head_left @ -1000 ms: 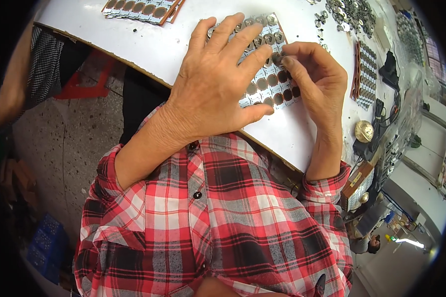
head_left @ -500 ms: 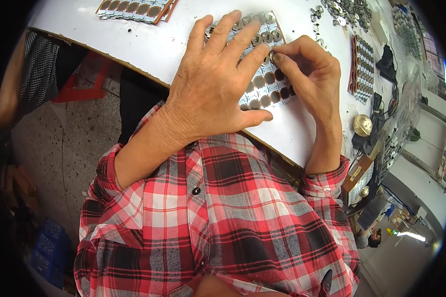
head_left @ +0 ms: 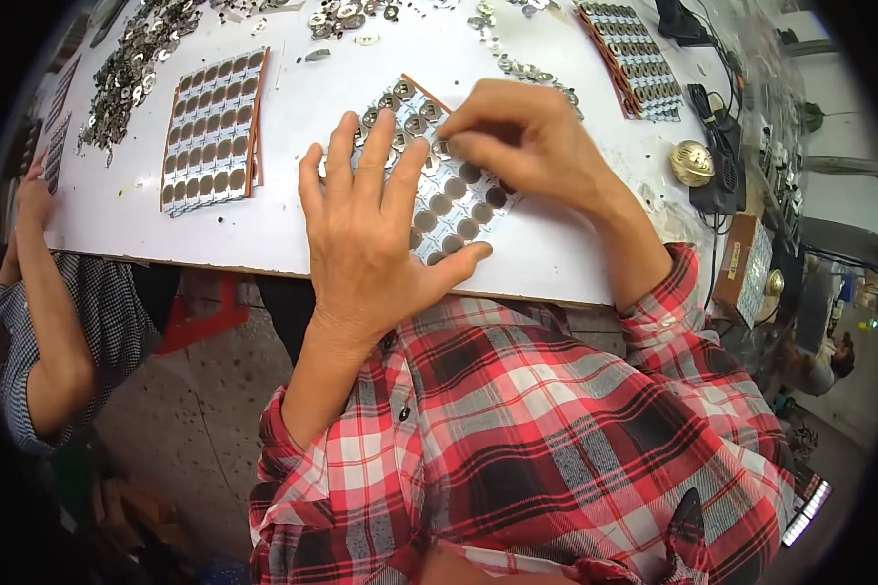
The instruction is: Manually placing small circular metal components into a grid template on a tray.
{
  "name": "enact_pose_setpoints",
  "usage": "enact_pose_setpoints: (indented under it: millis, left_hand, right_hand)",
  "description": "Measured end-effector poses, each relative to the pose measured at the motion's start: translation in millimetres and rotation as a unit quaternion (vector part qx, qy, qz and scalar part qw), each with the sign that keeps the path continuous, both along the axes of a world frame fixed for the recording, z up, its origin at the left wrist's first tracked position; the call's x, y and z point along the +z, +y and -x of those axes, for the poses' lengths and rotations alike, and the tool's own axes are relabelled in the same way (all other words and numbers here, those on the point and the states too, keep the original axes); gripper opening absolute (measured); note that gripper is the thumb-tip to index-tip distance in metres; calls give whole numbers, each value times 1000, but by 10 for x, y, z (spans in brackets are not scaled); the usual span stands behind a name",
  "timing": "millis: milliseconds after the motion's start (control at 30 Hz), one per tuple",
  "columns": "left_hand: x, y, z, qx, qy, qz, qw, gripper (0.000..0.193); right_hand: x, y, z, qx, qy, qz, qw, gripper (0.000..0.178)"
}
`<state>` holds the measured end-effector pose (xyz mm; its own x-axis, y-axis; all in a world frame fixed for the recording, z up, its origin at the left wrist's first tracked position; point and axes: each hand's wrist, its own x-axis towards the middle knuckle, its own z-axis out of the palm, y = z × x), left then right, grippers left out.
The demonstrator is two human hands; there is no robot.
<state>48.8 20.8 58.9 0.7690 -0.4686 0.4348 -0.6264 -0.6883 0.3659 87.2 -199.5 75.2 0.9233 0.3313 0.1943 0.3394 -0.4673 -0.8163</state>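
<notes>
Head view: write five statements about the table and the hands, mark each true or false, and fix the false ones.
1. The left hand is spread over the sheet. True.
2. The right hand lies flat. False: its fingers are bent in at the sheet.
3. A stack of sheets lies left of the left hand. True.
4. Metal pieces cover every disc on the sheet. False: the discs nearer the body are bare.
5. The ball is left of the right hand. False: right of it.

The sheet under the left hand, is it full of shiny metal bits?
Partly full: shiny metal bits sit on the far part of the sheet, while nearer dark circles look bare. The left hand hides some.
</notes>
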Motion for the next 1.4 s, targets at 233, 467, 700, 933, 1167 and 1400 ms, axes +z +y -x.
enact_pose_setpoints:
  millis: [233,467,700,933,1167,1400]
  left_hand:
    - [-7,70,-27,-10,24,14,1000,89]
    - [-10,68,12,4,29,24,999,89]
    - [-23,59,30,13,23,16,1000,89]
    - [-34,71,18,13,35,15,999,92]
    - [-38,83,35,22,44,13,999,93]
    - [-32,78,48,19,49,24,998,92]
  right_hand:
    - [-28,-433,-229,-199,-117,158,960,15]
    - [13,-543,-201,-229,-10,45,972,9]
    - [255,-570,-60,-81,2,136,987,12]
    - [304,-379,29,9,38,183,982,9]
    - [125,-112,59,-47,147,-109,982,16]
    - [247,-134,55,-80,190,-152,967,19]
